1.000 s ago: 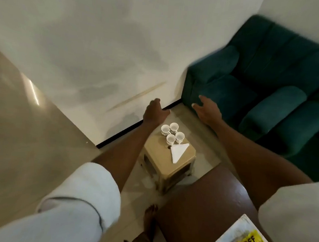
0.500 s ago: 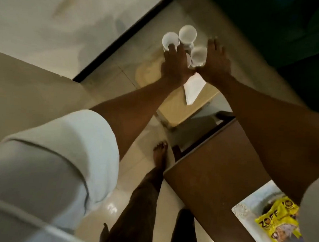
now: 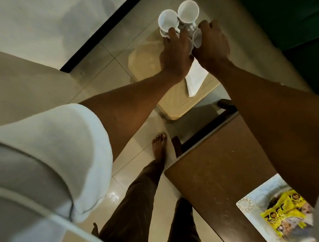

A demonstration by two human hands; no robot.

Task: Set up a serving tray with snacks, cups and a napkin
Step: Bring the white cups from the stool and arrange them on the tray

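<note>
Both hands reach down to a bunch of small white cups (image 3: pixel 188 12) that stand on a low tan plastic stool (image 3: pixel 173 103). The left hand (image 3: pixel 175 55) lies over the near cups with its fingers a little apart, and the right hand (image 3: pixel 211 45) has its fingers curled around one cup (image 3: pixel 197 38). A folded white paper napkin (image 3: pixel 195 79) lies on the stool just under the hands, and a white patterned tray (image 3: pixel 251 206) with yellow snack packets (image 3: pixel 282 212) sits well apart on the brown wooden table (image 3: pixel 217 174).
</note>
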